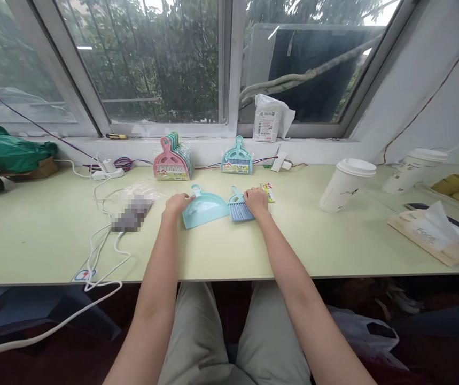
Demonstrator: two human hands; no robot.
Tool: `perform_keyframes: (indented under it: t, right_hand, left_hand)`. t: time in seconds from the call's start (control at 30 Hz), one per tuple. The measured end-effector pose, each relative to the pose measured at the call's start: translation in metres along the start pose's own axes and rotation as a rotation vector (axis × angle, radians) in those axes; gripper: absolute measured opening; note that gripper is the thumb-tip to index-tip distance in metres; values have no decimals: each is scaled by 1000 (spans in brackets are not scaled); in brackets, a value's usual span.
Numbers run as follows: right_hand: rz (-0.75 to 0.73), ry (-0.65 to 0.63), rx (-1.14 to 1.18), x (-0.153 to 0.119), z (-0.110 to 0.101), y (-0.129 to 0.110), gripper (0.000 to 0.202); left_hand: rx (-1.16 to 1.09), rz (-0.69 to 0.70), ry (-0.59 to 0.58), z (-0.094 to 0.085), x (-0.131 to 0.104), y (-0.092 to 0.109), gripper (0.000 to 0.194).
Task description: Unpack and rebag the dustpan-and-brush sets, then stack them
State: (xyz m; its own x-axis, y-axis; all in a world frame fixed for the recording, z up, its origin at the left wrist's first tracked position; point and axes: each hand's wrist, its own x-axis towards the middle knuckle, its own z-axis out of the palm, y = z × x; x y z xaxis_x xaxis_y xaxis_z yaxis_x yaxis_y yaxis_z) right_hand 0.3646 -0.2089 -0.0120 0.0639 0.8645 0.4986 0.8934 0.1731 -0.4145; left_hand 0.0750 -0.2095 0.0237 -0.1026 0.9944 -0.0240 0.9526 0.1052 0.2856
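Note:
A light-blue dustpan (205,208) lies on the table in front of me, its handle loop pointing toward the window. My left hand (178,204) grips its left edge, thumb over the rim. Just to the right is a small blue hand brush (240,209), its bristles toward me. My right hand (256,201) is closed around the brush's right side and hides part of it. The brush and the dustpan's right corner meet or nearly meet. A colourful label card (267,191) shows behind my right hand.
Packed pink and green dustpan sets (173,159) stand at the back, with a blue set (237,158) right of them. White cables (101,246) run over the left side. A paper cup (347,184) and a tissue pack (433,232) are on the right.

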Motion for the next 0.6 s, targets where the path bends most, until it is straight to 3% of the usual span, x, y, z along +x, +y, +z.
perform_keyframes:
  t: [0.13,0.23,0.33,0.47,0.6]
  right_hand:
    - [67,109,42,3,-8,0,27]
    - [108,118,3,4,-9,-3,30]
    - [127,26,-47,2,-7,-9,31]
    - [160,-193,-161,0,-8,-15,37]
    - [203,-336,-195,0,-15,-18,29]
  left_hand:
    - [-21,-19,164,1,3,-4,55]
    - [-46,-24,232,2,2,-4,50]
    - [-81,-29,257,4,1,0,46]
    - [-87,-24,217,7,-2,4,35]
    - [-28,-28,199,11,-4,8,27]
